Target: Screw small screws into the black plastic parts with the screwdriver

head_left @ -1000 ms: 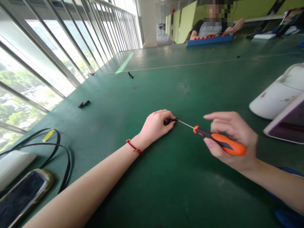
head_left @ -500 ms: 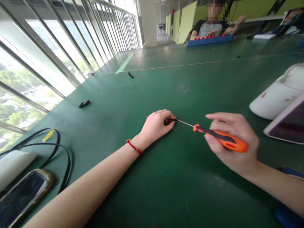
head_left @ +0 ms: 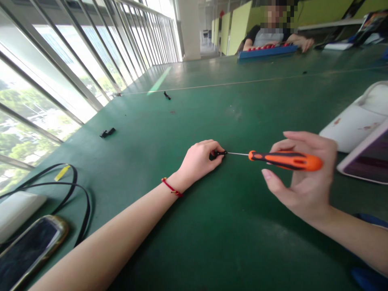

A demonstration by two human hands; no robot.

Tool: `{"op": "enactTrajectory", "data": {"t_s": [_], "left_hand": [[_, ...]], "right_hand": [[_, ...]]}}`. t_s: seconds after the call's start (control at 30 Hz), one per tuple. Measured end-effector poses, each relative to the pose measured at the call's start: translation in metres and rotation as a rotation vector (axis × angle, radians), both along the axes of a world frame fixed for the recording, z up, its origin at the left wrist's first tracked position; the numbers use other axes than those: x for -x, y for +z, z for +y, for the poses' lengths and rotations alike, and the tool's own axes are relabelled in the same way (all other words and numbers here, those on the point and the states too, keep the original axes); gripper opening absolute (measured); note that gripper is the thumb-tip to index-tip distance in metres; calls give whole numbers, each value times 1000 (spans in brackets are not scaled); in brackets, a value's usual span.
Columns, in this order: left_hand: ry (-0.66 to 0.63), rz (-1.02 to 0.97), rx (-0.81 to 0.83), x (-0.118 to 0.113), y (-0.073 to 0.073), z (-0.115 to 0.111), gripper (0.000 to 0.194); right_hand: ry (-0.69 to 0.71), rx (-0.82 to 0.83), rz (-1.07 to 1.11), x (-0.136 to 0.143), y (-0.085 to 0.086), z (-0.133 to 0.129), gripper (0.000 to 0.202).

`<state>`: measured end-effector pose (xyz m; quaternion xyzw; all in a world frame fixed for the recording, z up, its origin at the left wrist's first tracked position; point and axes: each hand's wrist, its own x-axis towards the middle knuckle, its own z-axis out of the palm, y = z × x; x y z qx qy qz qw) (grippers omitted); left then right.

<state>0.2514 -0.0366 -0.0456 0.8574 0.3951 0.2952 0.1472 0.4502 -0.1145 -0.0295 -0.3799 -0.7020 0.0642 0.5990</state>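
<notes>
My left hand [head_left: 203,158] rests on the green table, closed around a small black part [head_left: 216,154] pinched between thumb and fingers. Most of that part is hidden by the fingers. An orange and black screwdriver [head_left: 283,160] lies nearly level, its thin metal shaft pointing left with the tip at the black part's end. My right hand [head_left: 309,173] has the handle against its fingers. Its thumb is spread away below the handle, and the index finger is stretched above it.
Two small black pieces lie at the left, one nearer [head_left: 107,132] and one farther [head_left: 167,95]. A phone [head_left: 30,254] and black cable [head_left: 87,206] are at lower left. A white container [head_left: 354,121] and a tablet-like device [head_left: 368,155] stand right. A person sits behind a blue tray [head_left: 268,51].
My right hand has opened its thumb away from the handle and shifted slightly up and right. The screwdriver has swung from slanted to nearly level. My left hand stays put.
</notes>
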Motion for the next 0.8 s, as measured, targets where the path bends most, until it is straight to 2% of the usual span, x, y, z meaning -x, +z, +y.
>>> {"op": "enactTrajectory", "data": {"t_s": [0.17, 0.23, 0.37, 0.53, 0.6, 0.7, 0.77, 0.8], "left_hand": [[-1, -1, 6, 0, 1, 0, 12], [-1, 2, 7, 0, 1, 0, 12], [0, 2, 4, 0, 1, 0, 12], [-1, -2, 4, 0, 1, 0, 12], [1, -2, 4, 0, 1, 0, 12], [1, -1, 5, 0, 1, 0, 12], [-2, -3, 7, 0, 1, 0, 12], [-3, -5, 7, 0, 0, 0, 12]], "right_hand": [[-36, 131, -162, -1, 1, -5, 26], [-42, 80, -110, 1, 1, -4, 31], [5, 20, 37, 1, 0, -1, 56], [-22, 108, -117, -1, -1, -4, 31], [-19, 57, -77, -1, -1, -4, 36], [26, -19, 53, -1, -2, -1, 56], [55, 25, 70, -2, -2, 0, 59], [52, 62, 39, -2, -2, -1, 54]]}}
